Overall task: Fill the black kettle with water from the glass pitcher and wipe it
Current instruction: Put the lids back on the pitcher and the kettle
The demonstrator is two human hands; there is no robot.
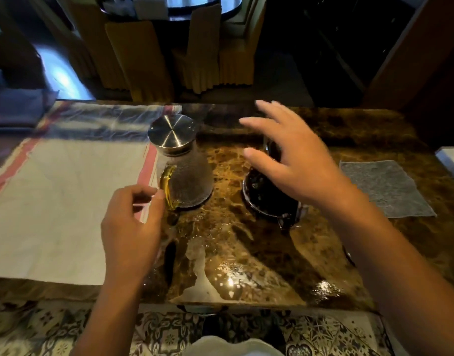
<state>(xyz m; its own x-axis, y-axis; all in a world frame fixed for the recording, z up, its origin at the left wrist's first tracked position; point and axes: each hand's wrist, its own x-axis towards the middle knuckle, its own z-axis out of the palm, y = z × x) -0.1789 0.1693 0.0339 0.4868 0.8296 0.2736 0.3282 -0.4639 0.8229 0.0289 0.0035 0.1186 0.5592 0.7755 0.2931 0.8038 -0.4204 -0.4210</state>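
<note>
A textured glass pitcher (188, 176) with a round steel lid and an amber handle stands upright on the brown marble table (233, 247). My left hand (129, 227) is just in front of the handle, fingers curled, holding nothing. The black kettle (267, 194) sits to the right of the pitcher, mostly hidden under my right hand (295, 160), which hovers above it with fingers spread. A grey wiping cloth (385, 188) lies flat at the right of the table.
A white cloth with red stripes (61, 201) covers the left part of the table. Wet patches shine near the front edge (228, 281). Covered chairs (169, 55) stand beyond the far edge. Patterned floor tiles show below.
</note>
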